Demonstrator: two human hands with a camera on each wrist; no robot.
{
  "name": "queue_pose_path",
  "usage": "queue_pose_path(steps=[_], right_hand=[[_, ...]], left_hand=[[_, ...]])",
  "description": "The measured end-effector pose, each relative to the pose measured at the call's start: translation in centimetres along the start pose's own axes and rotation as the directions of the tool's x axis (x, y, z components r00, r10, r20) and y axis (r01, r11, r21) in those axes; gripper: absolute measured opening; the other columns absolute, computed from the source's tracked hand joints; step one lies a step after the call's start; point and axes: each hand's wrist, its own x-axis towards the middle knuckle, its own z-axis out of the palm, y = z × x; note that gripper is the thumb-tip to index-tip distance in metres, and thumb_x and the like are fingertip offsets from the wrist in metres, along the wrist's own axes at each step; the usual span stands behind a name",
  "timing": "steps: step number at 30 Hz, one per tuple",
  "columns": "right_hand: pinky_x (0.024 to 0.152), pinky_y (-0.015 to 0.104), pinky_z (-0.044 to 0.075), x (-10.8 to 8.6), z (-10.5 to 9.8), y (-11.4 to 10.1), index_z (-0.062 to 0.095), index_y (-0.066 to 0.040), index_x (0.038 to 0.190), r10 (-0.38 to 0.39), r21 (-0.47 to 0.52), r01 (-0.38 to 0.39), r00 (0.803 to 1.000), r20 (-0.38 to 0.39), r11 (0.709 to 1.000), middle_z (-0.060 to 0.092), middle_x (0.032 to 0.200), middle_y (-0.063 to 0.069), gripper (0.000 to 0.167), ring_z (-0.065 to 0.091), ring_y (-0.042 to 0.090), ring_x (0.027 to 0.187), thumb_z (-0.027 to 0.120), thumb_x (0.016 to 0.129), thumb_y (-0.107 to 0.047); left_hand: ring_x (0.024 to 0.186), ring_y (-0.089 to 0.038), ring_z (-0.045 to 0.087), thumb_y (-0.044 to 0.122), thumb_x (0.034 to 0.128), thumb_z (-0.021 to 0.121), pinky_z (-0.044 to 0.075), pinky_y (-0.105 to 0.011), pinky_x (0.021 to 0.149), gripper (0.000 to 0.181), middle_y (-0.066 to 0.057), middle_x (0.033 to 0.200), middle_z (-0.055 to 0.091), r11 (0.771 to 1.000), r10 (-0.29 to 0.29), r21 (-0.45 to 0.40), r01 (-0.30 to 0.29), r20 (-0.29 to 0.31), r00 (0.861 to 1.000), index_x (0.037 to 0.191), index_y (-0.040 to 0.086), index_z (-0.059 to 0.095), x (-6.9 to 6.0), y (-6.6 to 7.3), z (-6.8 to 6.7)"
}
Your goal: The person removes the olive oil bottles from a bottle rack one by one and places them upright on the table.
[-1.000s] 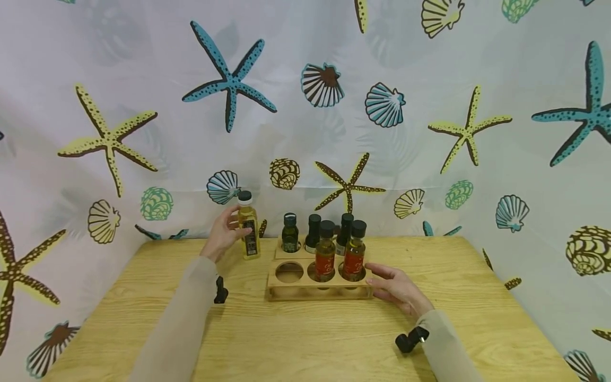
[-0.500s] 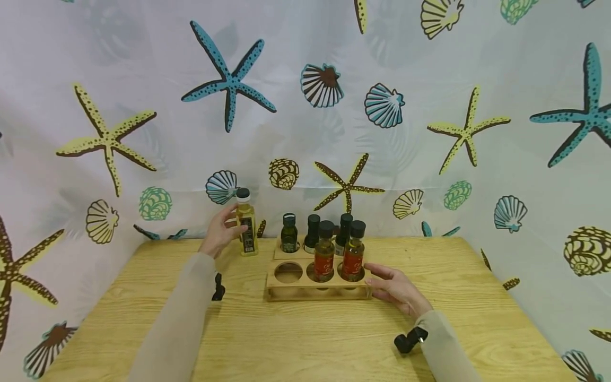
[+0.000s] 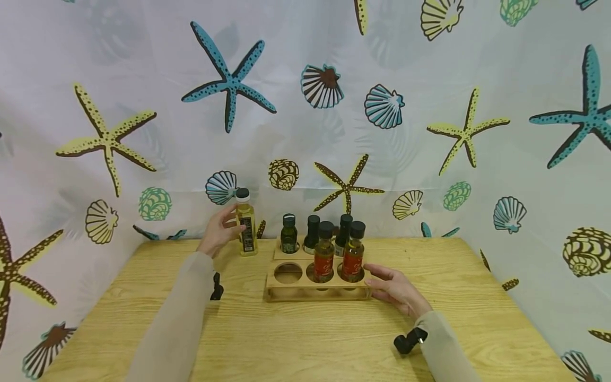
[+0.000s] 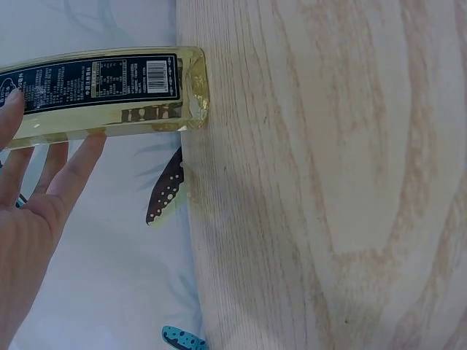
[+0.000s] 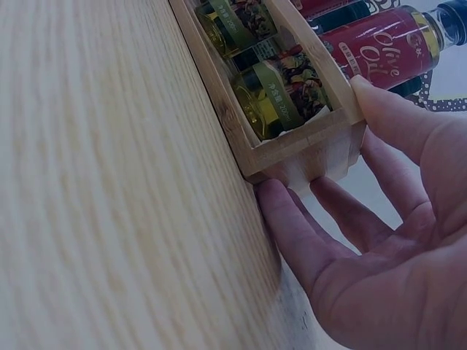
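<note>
In the head view, my left hand [image 3: 220, 232] holds a clear bottle of yellow oil [image 3: 247, 228] with a dark cap, upright at the table's back left. Its thumb lies across the black label and its fingers reach behind the bottle. In the left wrist view, the bottle's base [image 4: 195, 87] is right by the wood; whether it touches cannot be told. My right hand [image 3: 396, 291] touches the right end of a two-tier wooden bottle rack [image 3: 317, 293]. In the right wrist view, its thumb [image 5: 379, 102] meets the rack's upper edge and its fingertips lie against the end wall.
Two red-labelled olive oil bottles [image 3: 352, 260] stand in the rack's front row, beside a bare front-left hole [image 3: 288, 272]. Several dark green bottles [image 3: 288, 236] fill the back row. A patterned curtain [image 3: 305, 132] hangs behind the wooden table [image 3: 305, 339].
My left hand and the yellow oil bottle have shifted slightly left and back, mostly in the first half second. My right hand and the rack have stayed in place.
</note>
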Motion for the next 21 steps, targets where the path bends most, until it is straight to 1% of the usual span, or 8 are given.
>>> queue_pose_path(steps=[5, 8, 14, 19, 21], right_hand=[[0.109, 0.051, 0.040, -0.10, 0.01, -0.03, 0.043, -0.012, 0.149, -0.005, -0.006, 0.005, 1.000, 0.003, 1.000, 0.023, 0.161, 0.018, 0.061, 0.032, 0.037, 0.144, 0.067, 0.094, -0.018], [0.110, 0.051, 0.040, -0.11, 0.03, 0.02, 0.043, -0.011, 0.149, -0.004, -0.001, 0.004, 1.000, 0.008, 1.000, 0.022, 0.161, 0.019, 0.061, 0.032, 0.037, 0.144, 0.067, 0.094, -0.018], [0.110, 0.051, 0.040, -0.18, -0.08, 0.19, 0.041, -0.009, 0.150, 0.005, -0.005, -0.005, 1.000, -0.001, 1.000, 0.020, 0.161, 0.020, 0.061, 0.030, 0.039, 0.144, 0.067, 0.095, -0.018], [0.108, 0.048, 0.043, -0.19, 0.02, -0.02, 0.042, -0.010, 0.149, 0.008, -0.018, -0.009, 1.000, -0.016, 1.000, 0.022, 0.161, 0.020, 0.059, 0.033, 0.038, 0.143, 0.065, 0.096, -0.017], [0.107, 0.047, 0.044, -0.14, 0.11, -0.15, 0.044, -0.011, 0.149, 0.008, -0.014, -0.008, 1.000, -0.024, 1.000, 0.023, 0.160, 0.019, 0.057, 0.035, 0.037, 0.142, 0.065, 0.096, -0.016]], left_hand=[[0.142, -0.049, 0.027, 0.004, 0.0962, 0.060, 0.042, -0.061, 0.102, 0.076, -0.025, 0.160, 0.020, 0.999, -0.013, -0.032, 0.013, 0.013, 1.000, 0.158, 0.018, 0.019, -0.03, 0.01, -0.05], [0.142, -0.050, 0.027, 0.003, 0.0961, 0.060, 0.041, -0.062, 0.103, 0.075, -0.025, 0.159, 0.020, 0.999, -0.007, -0.047, 0.008, 0.011, 1.000, 0.158, 0.016, 0.019, -0.11, -0.02, -0.05], [0.141, -0.048, 0.030, 0.002, 0.0959, 0.060, 0.042, -0.059, 0.103, 0.074, -0.023, 0.159, 0.024, 0.999, 0.026, -0.038, -0.026, -0.001, 1.000, 0.158, 0.017, 0.022, -0.23, -0.16, 0.18], [0.141, -0.049, 0.030, 0.000, 0.0958, 0.059, 0.042, -0.060, 0.103, 0.074, -0.024, 0.159, 0.023, 0.998, 0.051, -0.029, -0.052, -0.003, 0.999, 0.158, 0.016, 0.022, -0.06, -0.31, 0.09], [0.141, -0.050, 0.029, 0.000, 0.0955, 0.059, 0.040, -0.061, 0.104, 0.076, -0.025, 0.159, 0.022, 0.998, 0.056, -0.019, -0.056, -0.011, 0.998, 0.158, 0.017, 0.020, 0.01, -0.22, 0.02]])
